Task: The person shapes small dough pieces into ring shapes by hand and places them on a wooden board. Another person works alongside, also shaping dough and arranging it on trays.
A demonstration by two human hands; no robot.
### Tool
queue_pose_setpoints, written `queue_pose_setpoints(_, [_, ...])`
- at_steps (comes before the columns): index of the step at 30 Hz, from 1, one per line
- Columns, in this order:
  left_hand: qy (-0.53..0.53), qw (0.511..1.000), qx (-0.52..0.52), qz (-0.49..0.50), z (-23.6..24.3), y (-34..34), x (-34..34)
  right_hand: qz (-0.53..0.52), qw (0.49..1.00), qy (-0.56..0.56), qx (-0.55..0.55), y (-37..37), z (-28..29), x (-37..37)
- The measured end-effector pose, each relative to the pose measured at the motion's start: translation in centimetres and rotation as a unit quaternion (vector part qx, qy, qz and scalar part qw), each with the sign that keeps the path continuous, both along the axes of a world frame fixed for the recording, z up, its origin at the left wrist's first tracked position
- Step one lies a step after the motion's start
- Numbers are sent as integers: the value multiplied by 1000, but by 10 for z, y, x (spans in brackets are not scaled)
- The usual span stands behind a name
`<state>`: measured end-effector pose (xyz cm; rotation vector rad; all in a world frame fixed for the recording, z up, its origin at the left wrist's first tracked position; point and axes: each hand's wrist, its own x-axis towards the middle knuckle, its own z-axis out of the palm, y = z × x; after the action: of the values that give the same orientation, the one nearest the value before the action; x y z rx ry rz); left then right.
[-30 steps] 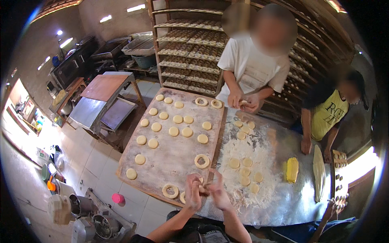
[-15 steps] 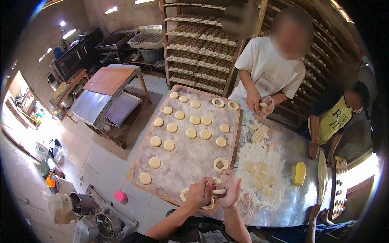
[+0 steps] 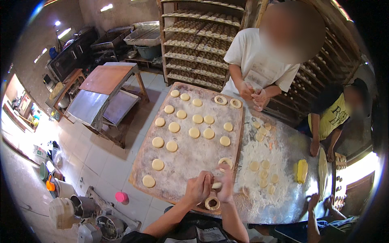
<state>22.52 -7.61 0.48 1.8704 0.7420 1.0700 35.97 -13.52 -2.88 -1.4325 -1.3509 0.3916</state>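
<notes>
Over the floured wooden board (image 3: 184, 152) at its 5 o'clock, the left hand (image 3: 199, 187) is closed on a pale dough piece (image 3: 216, 185) at 3 o'clock; the right hand (image 3: 226, 184) is blurred, its grip I cannot tell; a dough ring (image 3: 207, 204) lies at 6 o'clock

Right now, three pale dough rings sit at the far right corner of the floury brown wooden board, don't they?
Not three: the head view shows two pale dough rings at the far right corner of the floury brown wooden board.
</notes>
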Motion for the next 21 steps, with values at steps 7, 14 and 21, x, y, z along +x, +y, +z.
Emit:
queue_pose_setpoints(7, [113, 987, -110, -8, 10, 13, -5, 91, 879, 459, -89, 0, 20, -7])
queue_pose_setpoints(14, [158, 973, -166, 7, 15, 26, 5, -30, 937, 284, -202, 27, 40, -19])
queue_pose_setpoints(21, [385, 920, 15, 75, -2, 56, -18, -157, 908, -122, -367, 21, 45, -7])
